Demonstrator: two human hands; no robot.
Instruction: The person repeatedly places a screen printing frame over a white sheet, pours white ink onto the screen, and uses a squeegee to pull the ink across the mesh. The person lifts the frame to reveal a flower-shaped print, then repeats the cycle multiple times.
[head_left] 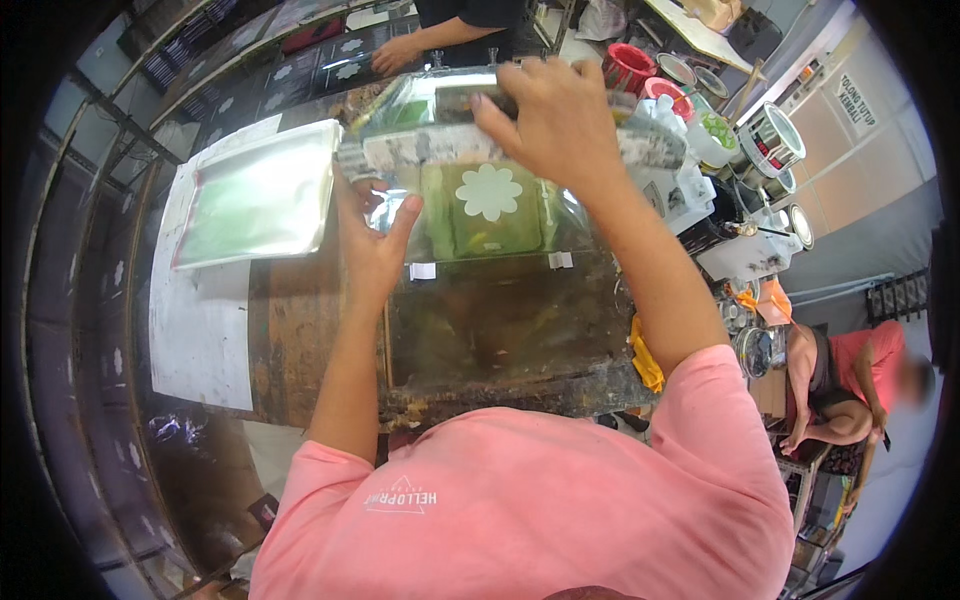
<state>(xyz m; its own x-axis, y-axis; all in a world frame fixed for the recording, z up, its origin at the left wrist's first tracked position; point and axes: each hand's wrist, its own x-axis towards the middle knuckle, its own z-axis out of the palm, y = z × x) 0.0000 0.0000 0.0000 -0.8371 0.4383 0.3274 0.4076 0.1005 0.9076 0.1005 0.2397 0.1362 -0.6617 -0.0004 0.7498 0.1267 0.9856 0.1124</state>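
Note:
A printing screen frame (425, 148), smeared with white and grey, is tilted up over the work board. My right hand (560, 125) is closed over its near bar, thumb on the near side; part of the grip is hidden. Below the frame lies a clear plastic sheet (440, 235) with a white flower print (489, 192) and a green tint around it. At the sheet's left edge, my left hand (375, 245) has its thumb up and its fingers curled around the shiny, bent plastic. Those fingers are partly hidden under the frame.
Left of my hand, a stack of clear plastic sheets (255, 200) rests on white paper (205, 330). Small white tabs (423, 271) mark the board. Paint tins (775, 135) and tubs crowd the right. Across the table is another person's hand (398, 54); someone sits at far right.

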